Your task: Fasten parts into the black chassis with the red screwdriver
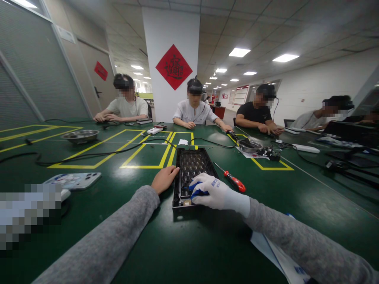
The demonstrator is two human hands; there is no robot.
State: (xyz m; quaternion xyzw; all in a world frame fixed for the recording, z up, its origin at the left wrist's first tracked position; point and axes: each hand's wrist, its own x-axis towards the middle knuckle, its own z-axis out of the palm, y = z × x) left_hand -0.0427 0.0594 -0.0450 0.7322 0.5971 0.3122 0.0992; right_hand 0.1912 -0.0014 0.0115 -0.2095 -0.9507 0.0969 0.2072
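Note:
A black rectangular case (194,162) with rows of small metallic parts inside lies on the green table in front of me. My left hand (165,179), bare, rests against the left side of the case, its fingers together at the edge. My right hand (211,191) wears a white glove with blue fingertips and reaches over the near right part of the case. Its fingers are bent together, and whatever they may hold is hidden. To the right of the case lies a red and black screwdriver (235,181).
Metal bowls stand at the back left (81,136) and right (250,146). A phone (74,180) lies left of my arm, and a white cloth (275,252) lies under my right sleeve. Cables (130,148) cross the green table (124,256). Several people sit opposite.

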